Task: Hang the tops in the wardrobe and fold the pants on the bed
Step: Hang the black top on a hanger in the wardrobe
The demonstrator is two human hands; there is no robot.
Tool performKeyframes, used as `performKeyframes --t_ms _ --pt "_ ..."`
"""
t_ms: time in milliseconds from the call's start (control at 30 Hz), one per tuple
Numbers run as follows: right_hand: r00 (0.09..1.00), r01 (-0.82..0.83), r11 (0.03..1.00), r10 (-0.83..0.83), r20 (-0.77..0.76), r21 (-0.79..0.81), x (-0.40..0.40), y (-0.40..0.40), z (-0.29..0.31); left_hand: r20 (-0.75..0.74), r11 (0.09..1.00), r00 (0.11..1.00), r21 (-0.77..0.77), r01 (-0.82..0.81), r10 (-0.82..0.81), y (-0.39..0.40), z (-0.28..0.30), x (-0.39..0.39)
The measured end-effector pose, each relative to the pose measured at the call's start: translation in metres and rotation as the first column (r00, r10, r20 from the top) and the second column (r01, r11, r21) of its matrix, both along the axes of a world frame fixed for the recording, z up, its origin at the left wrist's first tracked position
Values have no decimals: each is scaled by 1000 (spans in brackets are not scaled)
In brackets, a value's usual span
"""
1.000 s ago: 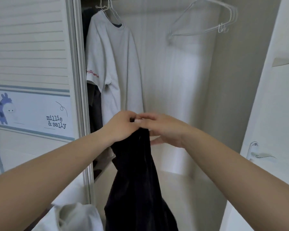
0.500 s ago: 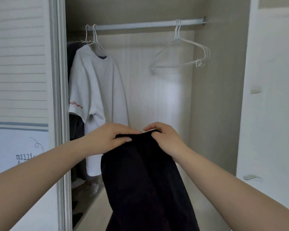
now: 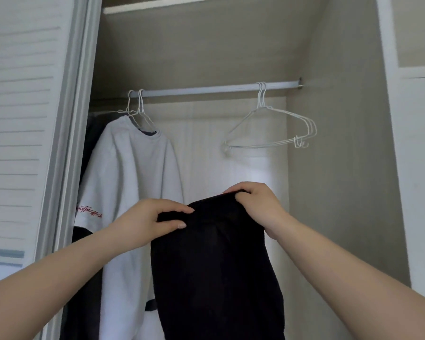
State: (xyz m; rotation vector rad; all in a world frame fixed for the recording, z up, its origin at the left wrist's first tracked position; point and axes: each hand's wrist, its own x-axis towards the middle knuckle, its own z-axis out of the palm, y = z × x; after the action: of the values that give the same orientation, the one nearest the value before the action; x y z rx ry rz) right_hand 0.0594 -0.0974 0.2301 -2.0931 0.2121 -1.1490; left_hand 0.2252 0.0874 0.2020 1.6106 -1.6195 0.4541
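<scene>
Both hands hold a black garment [image 3: 216, 266] up in front of the open wardrobe, low centre of view. Left hand [image 3: 147, 224] has fingers curled over its top edge, thumb underneath, pinching the cloth; right hand [image 3: 258, 207] is curled over the top edge further right and a bit higher, gripping it too. Holding it by the top edge with hands apart likely spreads the neck or shoulder line so a hanger can go in, so I judge it a top headed for the rail. Empty white wire hangers [image 3: 270, 128] hang bunched at the right end of the rail [image 3: 206, 89], above and beyond the right hand, well apart from the garment. A white t-shirt [image 3: 133, 182] already hangs at the left end on its own hanger, red script on the sleeve, just behind the left hand. Hard to tell: the garment's type, since no collar, sleeves or waistband are readable in the dark folds, and its lower part is cut off by the frame. Dark clothes [image 3: 91, 136] behind the t-shirt are half hidden by the sliding door [image 3: 22, 119]. The bed is not in view.
</scene>
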Motion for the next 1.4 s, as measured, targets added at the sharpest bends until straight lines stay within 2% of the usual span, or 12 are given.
performKeyframes --t_ms 100,233,467,567,667,833,1000,1067,1167,1233,1300,1400 --pt "999 0 1000 -1 40 9 13 -28 16 -29 993 999 -112 32 -36 -25 17 9" --pt "997 15 1000 -15 73 3 28 -64 32 9 991 1000 -131 19 -18 -54 32 23" --pt "995 45 999 -43 91 -14 55 -106 62 76 989 990 75 -125 119 -100 53 52" --pt "996 68 995 -64 62 -70 61 -115 82 -328 992 944 -128 2 -44 -117 67 55" --pt "995 101 977 -104 -7 -186 59 -122 98 -527 934 825 -358 4 -205 -132 88 59" --pt "978 146 930 -187 -92 -337 56 -130 114 -585 828 669 -555 83 -459 -161 121 51" --pt "954 170 929 -238 -180 -330 45 -138 130 -549 728 543 -660 185 -636 -195 144 29" --pt "888 374 789 -457 -58 -487 39 -146 146 -559 743 561 -649 163 -611 -207 149 24" --pt "591 636 273 -773 228 -722 26 -157 169 -560 754 570 -634 173 -602 -220 151 24" --pt "408 670 53 -859 308 -740 18 -167 183 -549 757 579 -623 197 -603 -225 154 26" --pt "294 706 21 -918 266 -708 14 -173 192 -539 759 594 -618 202 -597 -228 157 29" --pt "255 744 74 -950 179 -664 15 -176 199 -529 762 603 -609 220 -597 -230 159 35"
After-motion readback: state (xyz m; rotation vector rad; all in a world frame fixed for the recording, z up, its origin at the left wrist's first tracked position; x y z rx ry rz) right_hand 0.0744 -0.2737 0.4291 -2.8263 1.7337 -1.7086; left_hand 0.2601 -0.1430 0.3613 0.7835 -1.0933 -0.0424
